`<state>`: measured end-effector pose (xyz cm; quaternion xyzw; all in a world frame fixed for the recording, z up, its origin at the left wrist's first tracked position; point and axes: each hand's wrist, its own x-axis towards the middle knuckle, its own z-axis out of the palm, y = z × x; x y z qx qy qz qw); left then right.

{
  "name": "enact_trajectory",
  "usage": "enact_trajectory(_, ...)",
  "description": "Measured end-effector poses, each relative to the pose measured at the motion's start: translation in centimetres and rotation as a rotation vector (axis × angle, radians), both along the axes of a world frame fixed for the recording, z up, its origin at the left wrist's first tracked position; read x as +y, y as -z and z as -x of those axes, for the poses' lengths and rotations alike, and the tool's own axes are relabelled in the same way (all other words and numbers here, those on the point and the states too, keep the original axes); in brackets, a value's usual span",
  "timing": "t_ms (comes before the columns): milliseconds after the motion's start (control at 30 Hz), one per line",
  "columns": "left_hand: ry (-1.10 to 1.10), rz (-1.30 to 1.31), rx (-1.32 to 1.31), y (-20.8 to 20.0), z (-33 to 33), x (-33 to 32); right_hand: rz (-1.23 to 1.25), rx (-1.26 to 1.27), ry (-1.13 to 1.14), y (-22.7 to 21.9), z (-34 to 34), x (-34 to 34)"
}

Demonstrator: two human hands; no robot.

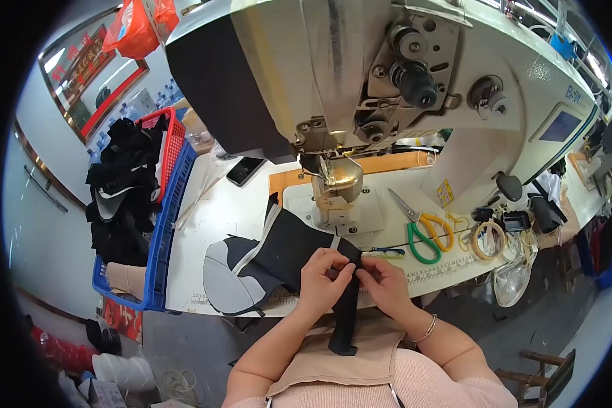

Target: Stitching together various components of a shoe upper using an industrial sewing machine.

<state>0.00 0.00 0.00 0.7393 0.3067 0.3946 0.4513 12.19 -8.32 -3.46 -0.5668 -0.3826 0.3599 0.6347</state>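
Workshop, cluttered. White table (214,211) with ruler marks along its near edge; pale sewing machine (292,61) over the far side. On the left, a blue crate (164,251) and red basket (173,129), dark fabric heaped about them. Phone (245,171) lies flat, left of the needle area.

The black cloth piece (292,245), grey panels at its left end, spreads across the near edge of the table; a narrow part drops onto the beige apron (370,353). Left hand (323,279) and right hand (382,279) nearly meet, both pinching the cloth between thumb and fingers. Green-and-yellow-handled scissors (414,216) lie open just beyond the right hand.
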Motion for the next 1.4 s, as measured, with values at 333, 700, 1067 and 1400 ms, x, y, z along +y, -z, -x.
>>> enact_trajectory(333,-0.037,-0.115,-0.014,-2.3,-0.4,-0.6,0.025,-0.050,0.040,-2.9,-0.1,0.5)
enact_trajectory(700,-0.172,-0.125,-0.010,1.9,-0.7,-1.8,0.002,0.009,-0.031,-0.3,-0.4,0.2)
enact_trajectory(1067,-0.016,-0.295,0.153,0.8,1.6,-1.4,0.041,-0.279,0.082,0.4,-1.4,0.2)
enact_trajectory(1400,0.584,-0.300,0.585,-5.9,0.5,4.3,-0.126,-0.356,-0.144,-2.8,-1.8,-0.5)
